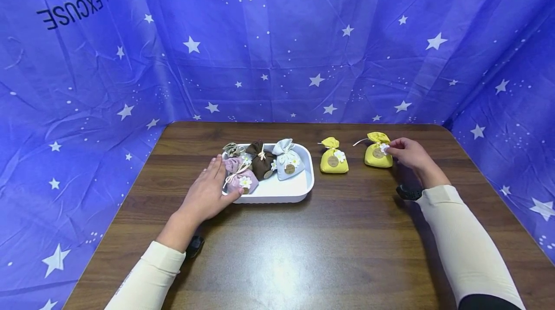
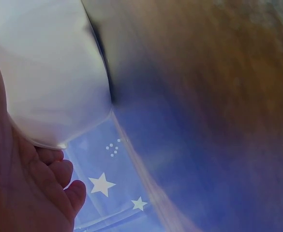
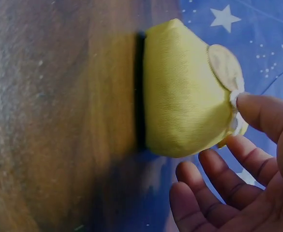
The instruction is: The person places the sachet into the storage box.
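A white tray (image 1: 286,194) holds several small drawstring pouches: pink (image 1: 251,180), brown (image 1: 261,168), pale grey (image 1: 288,158) and an olive one (image 1: 231,149) at the back left corner. My left hand (image 1: 205,192) lies along the tray's left end, fingers fairly straight, thumb on the front rim. In the left wrist view the tray's white wall (image 2: 54,72) touches that hand. On the right, my right hand (image 1: 409,156) pinches a yellow pouch (image 1: 378,156) by its white flower and neck, between thumb and index finger; the other fingers are loosely bent.
Between the tray and my right hand, a second yellow pouch (image 1: 334,161) stands on the brown wooden table (image 1: 338,242). Blue cloth (image 1: 277,83) with white stars hangs behind the table and at both sides.
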Demonstrator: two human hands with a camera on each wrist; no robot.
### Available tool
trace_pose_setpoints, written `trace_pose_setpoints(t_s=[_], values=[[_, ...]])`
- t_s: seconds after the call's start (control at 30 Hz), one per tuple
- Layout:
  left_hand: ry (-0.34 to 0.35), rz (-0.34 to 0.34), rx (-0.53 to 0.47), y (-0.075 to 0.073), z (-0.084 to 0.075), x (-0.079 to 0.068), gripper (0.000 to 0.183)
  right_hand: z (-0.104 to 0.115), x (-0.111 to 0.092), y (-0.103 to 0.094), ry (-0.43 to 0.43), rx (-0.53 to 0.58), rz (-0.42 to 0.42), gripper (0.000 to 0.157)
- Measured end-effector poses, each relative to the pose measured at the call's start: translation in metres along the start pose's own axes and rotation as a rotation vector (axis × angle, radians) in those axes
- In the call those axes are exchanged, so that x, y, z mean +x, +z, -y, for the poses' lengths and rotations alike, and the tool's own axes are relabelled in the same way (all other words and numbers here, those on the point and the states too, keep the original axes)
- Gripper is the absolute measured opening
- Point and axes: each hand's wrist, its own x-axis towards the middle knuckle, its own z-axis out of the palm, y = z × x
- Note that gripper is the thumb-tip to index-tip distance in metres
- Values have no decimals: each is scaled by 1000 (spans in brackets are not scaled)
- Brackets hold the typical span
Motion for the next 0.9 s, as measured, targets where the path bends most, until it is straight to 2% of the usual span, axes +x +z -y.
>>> trace_pose_setpoints(t_s=[0.13,0.33,0.57,0.9], values=[[3,-8,2,0,0,0,98,-4,3,1,27,42,47,44],[3,-13,1,1,0,0,98,-7,6,4,52,63,68,48],[-4,5,-2,1,0,1,98,-6,7,7,78,78,48,42],[-2,-1,1,1,1,0,99,-9,6,10,40,65,-4,40]])
